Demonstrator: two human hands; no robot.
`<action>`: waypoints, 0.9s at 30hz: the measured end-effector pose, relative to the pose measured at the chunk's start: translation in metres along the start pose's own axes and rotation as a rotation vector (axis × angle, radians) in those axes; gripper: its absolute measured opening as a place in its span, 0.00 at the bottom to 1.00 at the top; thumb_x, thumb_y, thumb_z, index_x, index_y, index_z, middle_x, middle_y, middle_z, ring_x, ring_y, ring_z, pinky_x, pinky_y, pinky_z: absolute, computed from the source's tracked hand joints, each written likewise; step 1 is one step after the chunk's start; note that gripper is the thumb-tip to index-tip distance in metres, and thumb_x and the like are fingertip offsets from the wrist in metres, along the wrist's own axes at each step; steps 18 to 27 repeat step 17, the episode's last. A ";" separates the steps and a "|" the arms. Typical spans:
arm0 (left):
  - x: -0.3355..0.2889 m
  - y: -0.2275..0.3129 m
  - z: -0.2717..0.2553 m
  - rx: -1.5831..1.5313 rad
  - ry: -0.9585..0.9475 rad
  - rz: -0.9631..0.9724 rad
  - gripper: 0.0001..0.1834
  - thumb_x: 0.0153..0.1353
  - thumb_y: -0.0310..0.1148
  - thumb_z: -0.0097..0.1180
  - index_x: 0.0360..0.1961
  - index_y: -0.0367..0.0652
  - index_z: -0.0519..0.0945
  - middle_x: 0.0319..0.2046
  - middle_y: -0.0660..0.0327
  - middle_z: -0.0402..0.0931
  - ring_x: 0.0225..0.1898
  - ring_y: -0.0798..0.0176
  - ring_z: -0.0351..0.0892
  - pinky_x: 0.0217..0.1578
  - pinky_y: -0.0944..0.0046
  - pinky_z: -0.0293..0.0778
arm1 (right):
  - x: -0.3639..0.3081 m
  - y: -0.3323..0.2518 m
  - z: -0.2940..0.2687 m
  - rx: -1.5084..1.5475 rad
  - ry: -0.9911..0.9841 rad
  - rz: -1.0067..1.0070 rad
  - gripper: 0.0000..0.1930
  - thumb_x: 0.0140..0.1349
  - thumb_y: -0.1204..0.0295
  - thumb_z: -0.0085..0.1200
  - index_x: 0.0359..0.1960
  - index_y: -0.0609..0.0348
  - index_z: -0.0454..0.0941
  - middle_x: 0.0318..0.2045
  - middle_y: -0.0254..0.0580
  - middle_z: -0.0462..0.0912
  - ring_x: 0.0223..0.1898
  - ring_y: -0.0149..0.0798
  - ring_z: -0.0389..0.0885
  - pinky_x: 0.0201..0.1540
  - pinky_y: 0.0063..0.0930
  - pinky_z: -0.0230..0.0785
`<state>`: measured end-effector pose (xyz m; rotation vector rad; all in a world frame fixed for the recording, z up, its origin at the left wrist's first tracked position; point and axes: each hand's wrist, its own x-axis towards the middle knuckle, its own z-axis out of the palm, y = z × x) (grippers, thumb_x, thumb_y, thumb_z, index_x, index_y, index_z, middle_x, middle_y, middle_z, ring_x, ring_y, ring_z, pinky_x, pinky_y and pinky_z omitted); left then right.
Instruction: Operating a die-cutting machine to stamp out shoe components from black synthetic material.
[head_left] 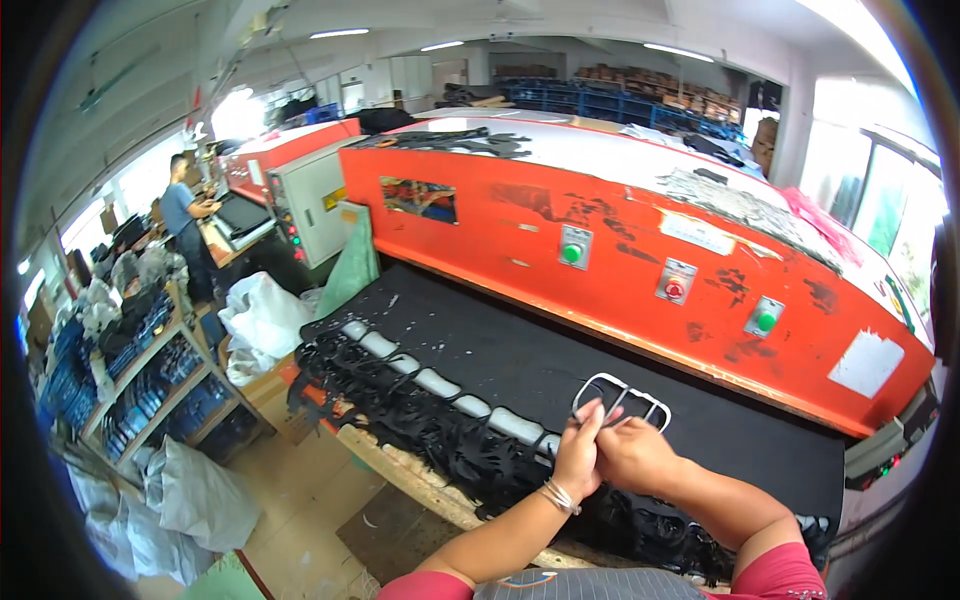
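My left hand [578, 452] and my right hand [638, 455] meet above the black sheet [490, 330]. Both are closed on a thin looped frame [655, 404], with a pale rim, rounded corners and dark crosspieces; it looks like a cutting die, though its exact kind is unclear. Fingers hide its near end. Below my hands, along the sheet's near edge, lies a tangled heap of black cut strips [430, 440]. A row of pale rounded blocks [437, 382] runs beside the strips, partly crossed by them.
A long red machine [500, 205] with buttons spans the far side of the sheet. A wooden edge [405, 478] borders the near side. To the left stand a green cloth [352, 255], white sacks [265, 320] and a loaded shelf [150, 385]. Another person [184, 215] stands at a farther machine.
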<state>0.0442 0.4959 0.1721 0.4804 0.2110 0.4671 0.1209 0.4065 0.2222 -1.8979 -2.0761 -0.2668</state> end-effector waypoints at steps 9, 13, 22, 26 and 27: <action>-0.065 0.106 -0.107 1.374 0.080 0.199 0.24 0.59 0.31 0.47 0.57 0.40 0.61 0.37 0.46 0.77 0.36 0.48 0.80 0.40 0.53 0.73 | 0.203 0.024 -0.102 -0.478 0.434 -0.228 0.25 0.46 0.63 0.66 0.46 0.55 0.74 0.50 0.44 0.76 0.50 0.49 0.75 0.55 0.49 0.64; -0.074 0.106 -0.116 1.708 0.153 0.205 0.18 0.60 0.31 0.46 0.52 0.41 0.67 0.40 0.41 0.74 0.44 0.39 0.75 0.44 0.48 0.71 | 0.279 0.108 -0.130 -0.673 0.346 0.457 0.42 0.50 0.53 0.64 0.64 0.56 0.61 0.69 0.48 0.54 0.71 0.47 0.48 0.66 0.56 0.51; -0.075 0.089 -0.114 1.955 0.230 0.528 0.19 0.59 0.32 0.49 0.53 0.43 0.73 0.35 0.52 0.69 0.39 0.46 0.72 0.43 0.51 0.72 | 0.300 0.197 -0.161 -0.328 -0.139 0.821 0.44 0.49 0.49 0.65 0.64 0.58 0.60 0.69 0.51 0.54 0.69 0.42 0.54 0.65 0.57 0.53; -0.075 0.089 -0.114 1.955 0.230 0.528 0.19 0.59 0.32 0.49 0.53 0.43 0.73 0.35 0.52 0.69 0.39 0.46 0.72 0.43 0.51 0.72 | 0.300 0.197 -0.161 -0.328 -0.139 0.821 0.44 0.49 0.49 0.65 0.64 0.58 0.60 0.69 0.51 0.54 0.69 0.42 0.54 0.65 0.57 0.53; -0.075 0.089 -0.114 1.955 0.230 0.528 0.19 0.59 0.32 0.49 0.53 0.43 0.73 0.35 0.52 0.69 0.39 0.46 0.72 0.43 0.51 0.72 | 0.300 0.197 -0.161 -0.328 -0.139 0.821 0.44 0.49 0.49 0.65 0.64 0.58 0.60 0.69 0.51 0.54 0.69 0.42 0.54 0.65 0.57 0.53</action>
